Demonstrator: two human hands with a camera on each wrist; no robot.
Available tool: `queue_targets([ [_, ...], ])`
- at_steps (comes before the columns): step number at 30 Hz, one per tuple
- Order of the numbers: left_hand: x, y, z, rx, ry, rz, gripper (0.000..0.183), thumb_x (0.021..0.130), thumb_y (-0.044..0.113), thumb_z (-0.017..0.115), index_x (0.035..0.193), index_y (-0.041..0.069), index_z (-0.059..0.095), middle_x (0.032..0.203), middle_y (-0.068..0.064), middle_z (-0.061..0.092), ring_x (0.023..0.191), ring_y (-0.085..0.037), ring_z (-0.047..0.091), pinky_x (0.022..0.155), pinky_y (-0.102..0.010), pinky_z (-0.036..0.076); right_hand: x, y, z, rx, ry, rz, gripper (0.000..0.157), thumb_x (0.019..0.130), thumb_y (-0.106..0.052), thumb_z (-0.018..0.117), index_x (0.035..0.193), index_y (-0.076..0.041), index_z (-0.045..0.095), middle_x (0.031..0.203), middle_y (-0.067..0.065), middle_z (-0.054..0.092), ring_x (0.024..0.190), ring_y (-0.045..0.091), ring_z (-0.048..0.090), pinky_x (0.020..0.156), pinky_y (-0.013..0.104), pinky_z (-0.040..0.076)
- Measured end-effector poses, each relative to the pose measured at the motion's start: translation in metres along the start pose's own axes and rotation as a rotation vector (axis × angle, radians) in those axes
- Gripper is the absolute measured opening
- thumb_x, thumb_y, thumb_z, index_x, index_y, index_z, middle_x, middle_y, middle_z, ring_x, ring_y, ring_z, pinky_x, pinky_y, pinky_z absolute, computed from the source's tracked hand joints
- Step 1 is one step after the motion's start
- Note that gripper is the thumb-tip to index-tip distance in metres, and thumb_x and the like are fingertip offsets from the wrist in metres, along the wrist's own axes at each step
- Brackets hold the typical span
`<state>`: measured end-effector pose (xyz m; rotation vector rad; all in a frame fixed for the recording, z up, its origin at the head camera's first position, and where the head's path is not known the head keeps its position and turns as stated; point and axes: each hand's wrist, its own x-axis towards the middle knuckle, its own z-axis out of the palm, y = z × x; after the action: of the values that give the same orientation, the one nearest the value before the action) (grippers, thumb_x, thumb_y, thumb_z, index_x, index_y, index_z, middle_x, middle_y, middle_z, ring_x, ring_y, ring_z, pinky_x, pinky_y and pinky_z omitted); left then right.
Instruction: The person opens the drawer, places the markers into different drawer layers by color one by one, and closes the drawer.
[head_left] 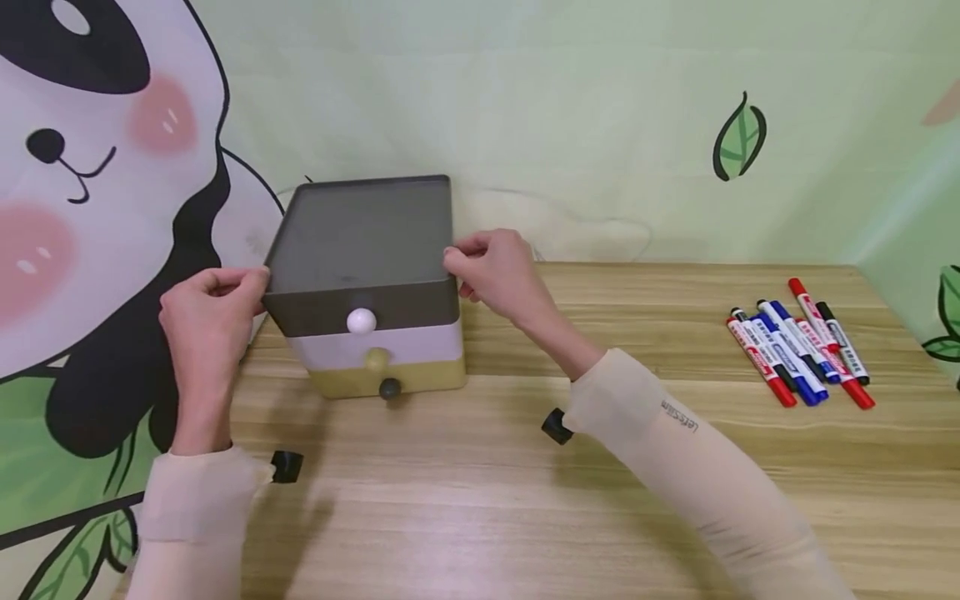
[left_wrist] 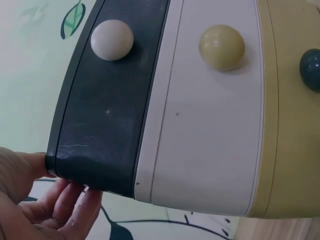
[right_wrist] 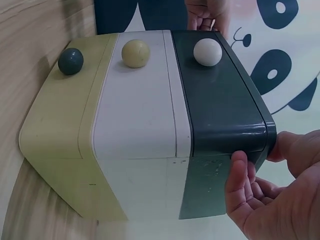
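Note:
A small three-tier drawer box (head_left: 360, 237) stands on the table, its tray-like top dark grey. Its front is dark grey, white and yellow, with a white knob (head_left: 362, 321), a yellow knob (left_wrist: 222, 47) and a dark knob (right_wrist: 70, 61), one on each drawer. My left hand (head_left: 206, 333) pinches the top left edge, thumb at the rim and fingers along the side. On the opposite side my right hand (head_left: 502, 271) grips the top right edge in the same way. All three drawers look pushed in.
Several red, blue and black markers (head_left: 798, 350) lie in a loose pile at the right of the wooden table (head_left: 450, 492). Behind stands a pale green backdrop (head_left: 570, 108) with a panda and leaves printed on it. A thin cord runs along its foot.

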<state>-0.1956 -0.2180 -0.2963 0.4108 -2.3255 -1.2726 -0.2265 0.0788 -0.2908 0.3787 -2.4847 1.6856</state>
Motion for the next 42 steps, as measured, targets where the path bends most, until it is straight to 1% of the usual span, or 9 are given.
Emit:
queue_targets([
  [2, -0.003, 0.002, 0.004, 0.003, -0.030, 0.016, 0.045, 0.094, 0.047, 0.065, 0.116, 0.011, 0.080, 0.082, 0.015, 0.070, 0.068, 0.005, 0.066, 0.068, -0.020, 0.047, -0.003, 0.002, -0.006, -0.008, 0.007, 0.009, 0.020, 0.096, -0.018, 0.064, 0.086, -0.004, 0.075, 0.066, 0.012, 0.068, 0.065, 0.036, 0.066, 0.050, 0.026, 0.045],
  [4, -0.006, 0.005, 0.007, 0.000, -0.065, 0.021, 0.045, 0.096, 0.048, 0.065, 0.121, 0.013, 0.079, 0.097, 0.004, 0.075, 0.075, 0.000, 0.067, 0.071, -0.019, 0.048, -0.006, 0.004, -0.012, -0.018, 0.012, 0.016, 0.020, 0.096, -0.018, 0.064, 0.090, -0.004, 0.077, 0.068, 0.013, 0.069, 0.065, 0.034, 0.066, 0.051, 0.026, 0.047],
  [7, -0.011, 0.009, 0.011, -0.027, -0.110, 0.009, 0.045, 0.098, 0.046, 0.064, 0.125, 0.013, 0.077, 0.117, -0.008, 0.074, 0.084, -0.007, 0.067, 0.078, -0.020, 0.050, -0.010, 0.007, -0.020, -0.023, 0.010, 0.022, 0.020, 0.096, -0.018, 0.064, 0.097, -0.003, 0.078, 0.073, 0.014, 0.070, 0.064, 0.031, 0.066, 0.055, 0.026, 0.050],
  [9, -0.014, 0.012, 0.014, -0.046, -0.126, 0.005, 0.044, 0.099, 0.044, 0.064, 0.126, 0.012, 0.076, 0.120, -0.010, 0.073, 0.086, -0.010, 0.067, 0.081, -0.022, 0.050, -0.013, 0.008, -0.025, -0.025, 0.009, 0.028, 0.021, 0.096, -0.018, 0.064, 0.101, -0.003, 0.078, 0.075, 0.013, 0.071, 0.063, 0.028, 0.066, 0.056, 0.027, 0.051],
  [12, -0.018, 0.016, 0.019, -0.070, -0.137, 0.019, 0.043, 0.098, 0.042, 0.066, 0.124, 0.010, 0.077, 0.118, -0.010, 0.073, 0.085, -0.010, 0.068, 0.083, -0.021, 0.052, -0.016, 0.010, -0.034, -0.030, 0.014, 0.037, 0.022, 0.096, -0.017, 0.064, 0.104, -0.003, 0.078, 0.076, 0.012, 0.070, 0.064, 0.026, 0.066, 0.057, 0.028, 0.053],
  [17, -0.023, 0.022, 0.028, -0.114, -0.142, 0.038, 0.039, 0.096, 0.040, 0.070, 0.118, 0.009, 0.080, 0.112, -0.009, 0.075, 0.077, -0.006, 0.069, 0.078, -0.018, 0.053, -0.020, 0.015, -0.046, -0.052, 0.022, 0.036, 0.022, 0.096, -0.017, 0.063, 0.103, -0.001, 0.077, 0.075, 0.013, 0.070, 0.064, 0.026, 0.066, 0.059, 0.032, 0.056],
  [23, -0.028, 0.026, 0.039, -0.174, -0.145, 0.062, 0.036, 0.093, 0.038, 0.074, 0.112, 0.009, 0.082, 0.100, -0.002, 0.076, 0.072, -0.005, 0.070, 0.074, -0.017, 0.055, -0.024, 0.019, -0.059, -0.060, 0.023, 0.036, 0.023, 0.096, -0.016, 0.062, 0.102, 0.001, 0.076, 0.075, 0.013, 0.070, 0.068, 0.035, 0.067, 0.061, 0.033, 0.058],
  [31, -0.036, 0.032, 0.055, -0.214, -0.165, 0.120, 0.033, 0.094, 0.033, 0.074, 0.109, 0.006, 0.082, 0.104, -0.006, 0.075, 0.071, -0.007, 0.072, 0.073, -0.019, 0.056, -0.030, 0.026, -0.079, -0.088, 0.036, 0.038, 0.024, 0.096, -0.014, 0.060, 0.103, 0.003, 0.075, 0.075, 0.015, 0.069, 0.061, 0.021, 0.064, 0.062, 0.028, 0.058],
  [42, -0.045, 0.038, 0.074, -0.302, -0.171, 0.189, 0.026, 0.093, 0.027, 0.075, 0.103, 0.004, 0.083, 0.092, -0.009, 0.077, 0.067, -0.008, 0.072, 0.069, -0.021, 0.057, -0.038, 0.031, -0.098, -0.113, 0.081, 0.034, 0.026, 0.097, -0.012, 0.058, 0.104, 0.006, 0.074, 0.073, 0.014, 0.067, 0.059, 0.018, 0.062, 0.060, 0.026, 0.057],
])
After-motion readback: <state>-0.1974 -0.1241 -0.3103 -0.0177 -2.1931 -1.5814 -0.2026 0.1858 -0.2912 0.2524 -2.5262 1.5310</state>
